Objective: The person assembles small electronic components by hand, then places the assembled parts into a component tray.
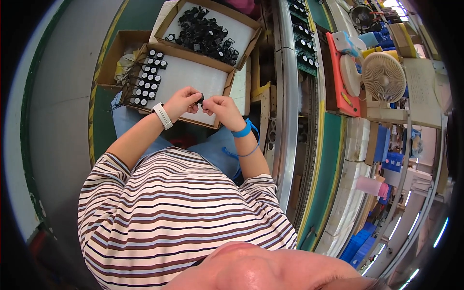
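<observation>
My left hand (182,103), with a white watch on its wrist, pinches a small black part (201,100) between thumb and fingers. Close beside it, my right hand (223,109) has its fingertips pressed together at that part; whether it grips the part or something thin on it is hidden. Both hands are over a shallow cardboard tray (229,83) with a white lining. At the tray's left side, small black cylinders (147,79) with white round tops stand in rows, their black wires trailing left. A blue band (246,128) with a cord circles my right wrist.
Behind stands another cardboard tray (249,44) heaped with black wired parts (203,34). An open carton (108,65) sits at the left. To the right runs a metal-edged conveyor line (286,96) with more parts. Beyond it are a red board (340,94) and a white fan (383,77).
</observation>
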Demonstrator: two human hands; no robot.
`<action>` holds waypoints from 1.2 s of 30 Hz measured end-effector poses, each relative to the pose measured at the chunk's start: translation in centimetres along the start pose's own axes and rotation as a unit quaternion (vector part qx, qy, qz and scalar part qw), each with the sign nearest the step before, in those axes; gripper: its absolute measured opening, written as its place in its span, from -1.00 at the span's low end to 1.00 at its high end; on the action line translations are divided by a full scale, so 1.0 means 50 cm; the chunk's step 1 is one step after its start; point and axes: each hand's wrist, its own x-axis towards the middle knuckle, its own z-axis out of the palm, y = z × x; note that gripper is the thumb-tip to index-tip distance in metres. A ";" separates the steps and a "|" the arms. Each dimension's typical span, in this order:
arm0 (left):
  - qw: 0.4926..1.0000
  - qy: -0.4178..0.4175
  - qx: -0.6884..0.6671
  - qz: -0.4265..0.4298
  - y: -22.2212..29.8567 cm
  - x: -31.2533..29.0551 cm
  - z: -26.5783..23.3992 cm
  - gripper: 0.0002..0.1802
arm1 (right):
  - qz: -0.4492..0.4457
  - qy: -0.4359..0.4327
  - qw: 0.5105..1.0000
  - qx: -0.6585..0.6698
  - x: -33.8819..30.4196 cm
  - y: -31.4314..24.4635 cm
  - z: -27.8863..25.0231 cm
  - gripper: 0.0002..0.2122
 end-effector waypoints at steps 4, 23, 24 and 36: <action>0.999 -0.003 0.006 0.033 -0.012 0.007 0.006 -0.83 | 0.080 -0.033 0.937 0.339 0.007 0.026 -0.009 -0.79; 0.987 -0.052 0.055 0.139 -0.005 -0.011 0.018 -0.80 | -0.031 0.187 0.979 -0.070 0.030 -0.005 0.027 -0.80; 0.989 -0.047 0.044 0.131 -0.007 -0.008 0.016 -0.81 | -0.032 0.194 0.978 -0.073 0.032 0.001 0.028 -0.82; 0.994 -0.047 -0.095 -0.007 0.005 0.020 -0.020 -0.65 | -0.116 0.016 0.988 -0.097 0.056 0.023 -0.028 -0.76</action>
